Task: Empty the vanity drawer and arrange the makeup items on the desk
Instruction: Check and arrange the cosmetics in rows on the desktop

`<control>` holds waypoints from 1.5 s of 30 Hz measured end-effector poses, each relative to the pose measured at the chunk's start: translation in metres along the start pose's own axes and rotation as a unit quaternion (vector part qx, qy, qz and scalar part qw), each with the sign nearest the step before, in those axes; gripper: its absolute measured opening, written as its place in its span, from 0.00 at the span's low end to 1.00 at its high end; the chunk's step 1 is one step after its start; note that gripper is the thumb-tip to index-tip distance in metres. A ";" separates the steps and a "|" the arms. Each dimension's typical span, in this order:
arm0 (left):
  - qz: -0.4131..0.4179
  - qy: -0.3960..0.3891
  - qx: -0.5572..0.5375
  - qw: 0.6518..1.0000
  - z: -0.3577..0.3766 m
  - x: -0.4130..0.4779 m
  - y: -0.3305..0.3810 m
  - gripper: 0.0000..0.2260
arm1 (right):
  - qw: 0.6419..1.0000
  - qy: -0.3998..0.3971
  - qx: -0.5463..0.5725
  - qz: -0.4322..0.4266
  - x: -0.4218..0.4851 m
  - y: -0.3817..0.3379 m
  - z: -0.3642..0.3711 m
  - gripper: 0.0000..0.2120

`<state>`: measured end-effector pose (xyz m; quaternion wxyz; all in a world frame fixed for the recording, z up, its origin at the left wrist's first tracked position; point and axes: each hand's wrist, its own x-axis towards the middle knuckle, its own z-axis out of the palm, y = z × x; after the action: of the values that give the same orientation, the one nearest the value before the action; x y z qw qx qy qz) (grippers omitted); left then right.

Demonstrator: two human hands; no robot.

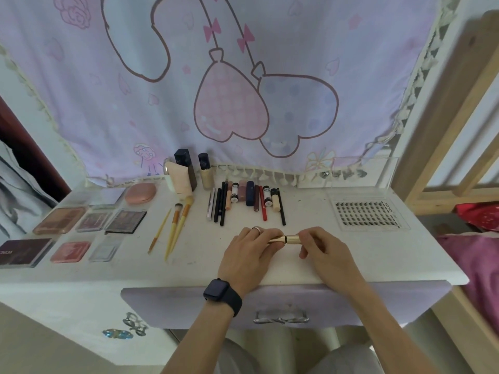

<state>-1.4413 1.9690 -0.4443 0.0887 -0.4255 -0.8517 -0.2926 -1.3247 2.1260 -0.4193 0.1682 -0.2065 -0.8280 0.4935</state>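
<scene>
Gold lipstick tube (290, 238) lies horizontal between both hands, over the front-centre of the desk (310, 211). Left hand (253, 247) has fingers curled round its left end; right hand (324, 249) pinches the right end. From the tube: pencil row (247, 202) at 12 o'clock, brushes (175, 225) at 10, palettes (62, 220) at 9, lash tray (367, 215) at 2, closed drawer (167, 306) at 6.

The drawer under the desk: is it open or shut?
Shut, it seems: the drawer front sits tucked right under the desk edge, and none of its inside shows.
</scene>
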 end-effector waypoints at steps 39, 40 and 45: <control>-0.020 0.001 -0.011 1.000 -0.004 0.000 0.004 0.11 | 0.998 0.050 0.025 -0.026 -0.002 0.007 -0.001 0.07; -0.025 0.000 -0.013 1.000 -0.004 0.000 0.004 0.11 | 0.997 0.060 0.037 -0.031 -0.003 0.007 -0.002 0.08; -0.037 -0.009 -0.013 0.999 -0.005 0.000 0.005 0.17 | 0.991 0.102 0.077 -0.039 -0.005 0.009 -0.004 0.09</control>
<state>-1.4385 1.9682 -0.4378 0.0650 -0.3974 -0.8637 -0.3032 -1.3167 2.1305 -0.4258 0.2863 -0.2094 -0.7738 0.5248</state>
